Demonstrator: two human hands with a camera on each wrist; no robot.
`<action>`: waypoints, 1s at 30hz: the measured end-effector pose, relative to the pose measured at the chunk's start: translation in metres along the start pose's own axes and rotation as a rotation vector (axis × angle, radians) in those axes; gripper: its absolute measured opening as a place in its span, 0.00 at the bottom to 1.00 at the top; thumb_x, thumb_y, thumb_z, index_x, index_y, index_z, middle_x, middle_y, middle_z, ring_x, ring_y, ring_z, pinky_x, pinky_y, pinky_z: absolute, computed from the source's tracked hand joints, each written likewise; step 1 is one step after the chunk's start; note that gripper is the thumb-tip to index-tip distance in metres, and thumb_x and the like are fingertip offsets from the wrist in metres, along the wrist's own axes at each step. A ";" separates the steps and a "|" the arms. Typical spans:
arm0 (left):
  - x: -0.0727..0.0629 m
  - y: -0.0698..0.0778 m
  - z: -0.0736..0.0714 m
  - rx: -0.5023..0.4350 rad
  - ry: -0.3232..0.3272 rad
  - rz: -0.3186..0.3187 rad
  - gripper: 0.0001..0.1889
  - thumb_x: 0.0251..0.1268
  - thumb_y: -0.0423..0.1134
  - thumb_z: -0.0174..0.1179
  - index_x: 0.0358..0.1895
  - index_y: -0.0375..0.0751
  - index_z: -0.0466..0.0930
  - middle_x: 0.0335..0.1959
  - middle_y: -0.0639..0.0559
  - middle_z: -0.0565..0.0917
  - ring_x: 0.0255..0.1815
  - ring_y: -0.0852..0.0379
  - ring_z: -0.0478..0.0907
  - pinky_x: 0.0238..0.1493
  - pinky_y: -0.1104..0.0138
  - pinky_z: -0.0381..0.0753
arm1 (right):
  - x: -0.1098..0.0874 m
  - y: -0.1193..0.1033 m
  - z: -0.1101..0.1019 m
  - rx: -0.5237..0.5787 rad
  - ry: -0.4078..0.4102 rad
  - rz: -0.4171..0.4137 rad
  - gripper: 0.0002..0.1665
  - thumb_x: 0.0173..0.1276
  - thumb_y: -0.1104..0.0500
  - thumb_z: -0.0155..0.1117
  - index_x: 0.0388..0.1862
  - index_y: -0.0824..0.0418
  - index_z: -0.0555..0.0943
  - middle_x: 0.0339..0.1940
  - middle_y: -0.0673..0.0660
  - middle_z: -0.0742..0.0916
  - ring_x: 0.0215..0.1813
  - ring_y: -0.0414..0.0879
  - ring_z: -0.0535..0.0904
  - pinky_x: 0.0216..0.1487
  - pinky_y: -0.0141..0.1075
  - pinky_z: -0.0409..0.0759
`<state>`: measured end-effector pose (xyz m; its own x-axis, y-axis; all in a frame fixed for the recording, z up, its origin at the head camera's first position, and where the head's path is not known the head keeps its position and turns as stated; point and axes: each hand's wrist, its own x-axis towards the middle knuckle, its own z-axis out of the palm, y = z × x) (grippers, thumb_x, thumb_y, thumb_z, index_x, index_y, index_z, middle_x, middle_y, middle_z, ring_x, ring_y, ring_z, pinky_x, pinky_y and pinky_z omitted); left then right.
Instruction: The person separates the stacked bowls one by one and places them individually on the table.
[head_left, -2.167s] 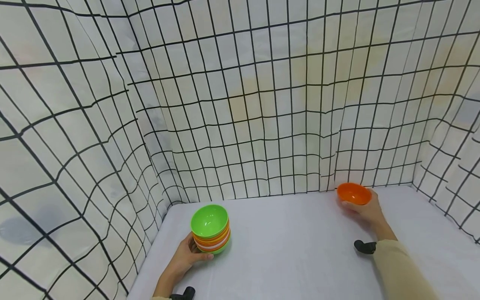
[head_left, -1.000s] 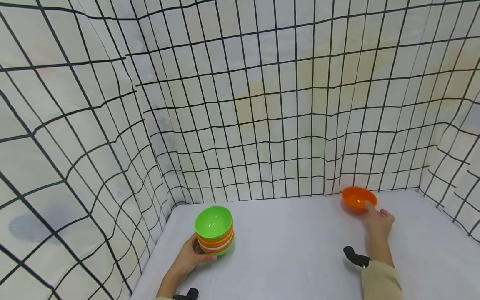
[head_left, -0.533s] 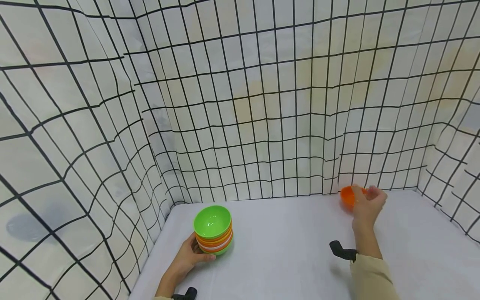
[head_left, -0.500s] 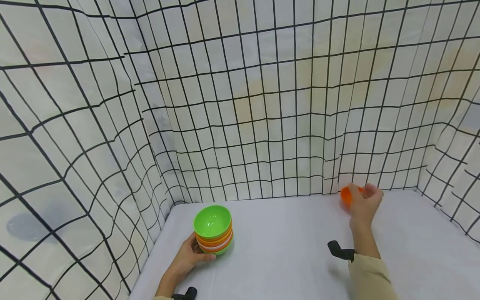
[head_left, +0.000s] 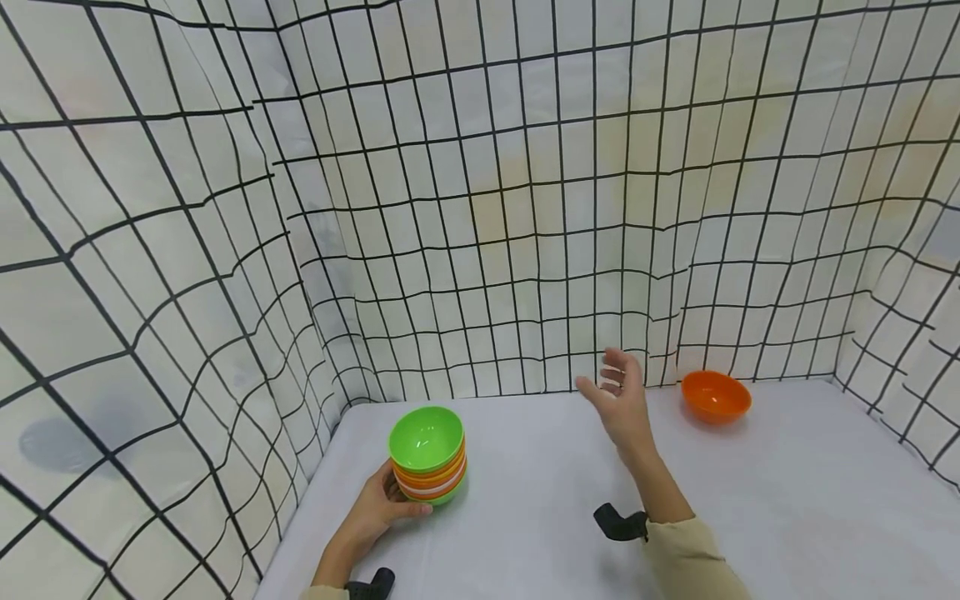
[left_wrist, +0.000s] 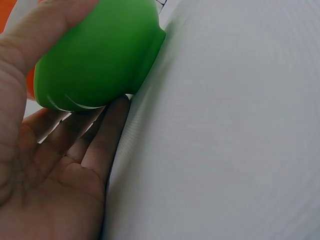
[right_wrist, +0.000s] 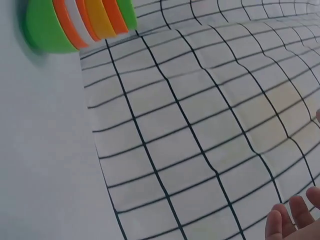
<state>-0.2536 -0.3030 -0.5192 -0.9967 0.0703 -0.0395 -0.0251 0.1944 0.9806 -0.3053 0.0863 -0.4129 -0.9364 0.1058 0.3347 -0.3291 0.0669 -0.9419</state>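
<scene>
A stack of nested bowls (head_left: 427, 458), bright green on top with orange, yellow, white and green rims below, stands upright on the white table at the left. My left hand (head_left: 378, 506) holds it low on its near left side. In the left wrist view, the thumb lies along one side of the bottom green bowl (left_wrist: 100, 60) and the fingers reach round the other. An orange bowl (head_left: 716, 397) sits alone, upright, at the back right. Between stack and bowl, my right hand (head_left: 621, 402) is raised with fingers loosely spread, holding nothing.
A white cloth wall with a black grid (head_left: 480, 250) rises behind the table (head_left: 525, 500) and along both sides. Black wrist-worn pieces (head_left: 621, 522) sit at both sleeves.
The right hand set the orange bowl down at the back right, let go, and moved left away from it. The left hand stays on the stack.
</scene>
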 end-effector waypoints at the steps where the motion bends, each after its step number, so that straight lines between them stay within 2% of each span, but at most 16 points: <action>1: 0.000 0.000 0.000 0.000 0.000 0.002 0.48 0.44 0.30 0.81 0.73 0.47 0.67 0.68 0.48 0.78 0.74 0.45 0.73 0.77 0.60 0.72 | -0.002 0.000 0.006 -0.008 -0.043 -0.015 0.42 0.69 0.57 0.71 0.75 0.58 0.61 0.72 0.59 0.69 0.71 0.55 0.66 0.74 0.48 0.69; 6: 0.001 0.001 0.001 0.003 0.004 0.002 0.48 0.44 0.30 0.81 0.73 0.46 0.67 0.68 0.47 0.79 0.74 0.45 0.73 0.77 0.59 0.73 | -0.016 0.003 0.037 -0.070 -0.234 -0.075 0.47 0.65 0.55 0.74 0.77 0.56 0.60 0.74 0.59 0.69 0.73 0.57 0.67 0.77 0.55 0.68; 11: 0.001 0.000 0.001 0.002 0.000 0.000 0.48 0.44 0.30 0.81 0.73 0.46 0.67 0.69 0.46 0.78 0.74 0.44 0.72 0.76 0.60 0.73 | -0.025 0.006 0.063 -0.152 -0.385 -0.093 0.51 0.62 0.51 0.75 0.79 0.54 0.59 0.75 0.56 0.70 0.72 0.54 0.69 0.74 0.54 0.72; 18: 0.000 0.000 0.000 0.012 -0.001 0.006 0.48 0.44 0.31 0.81 0.73 0.47 0.67 0.69 0.47 0.78 0.73 0.45 0.73 0.77 0.60 0.73 | -0.026 0.004 0.092 -0.224 -0.592 -0.101 0.55 0.59 0.46 0.77 0.80 0.51 0.59 0.76 0.55 0.69 0.74 0.53 0.68 0.73 0.54 0.74; 24: 0.000 0.000 -0.002 0.033 0.000 0.010 0.48 0.45 0.32 0.81 0.73 0.47 0.67 0.69 0.47 0.78 0.72 0.45 0.74 0.75 0.59 0.75 | -0.020 0.004 0.115 -0.278 -0.717 -0.103 0.59 0.58 0.41 0.78 0.81 0.52 0.57 0.78 0.55 0.67 0.75 0.54 0.68 0.74 0.55 0.74; 30: 0.000 -0.001 -0.002 0.038 -0.009 0.013 0.49 0.45 0.32 0.81 0.74 0.47 0.66 0.69 0.46 0.77 0.72 0.45 0.74 0.75 0.60 0.75 | -0.016 0.009 0.132 -0.314 -0.802 -0.063 0.62 0.58 0.40 0.78 0.82 0.54 0.54 0.79 0.55 0.65 0.75 0.56 0.68 0.68 0.53 0.80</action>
<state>-0.2542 -0.3056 -0.5199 -0.9962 0.0820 -0.0289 -0.0093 0.2301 0.9731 -0.3098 -0.0458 -0.4308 -0.7595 -0.6320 0.1543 -0.4454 0.3322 -0.8314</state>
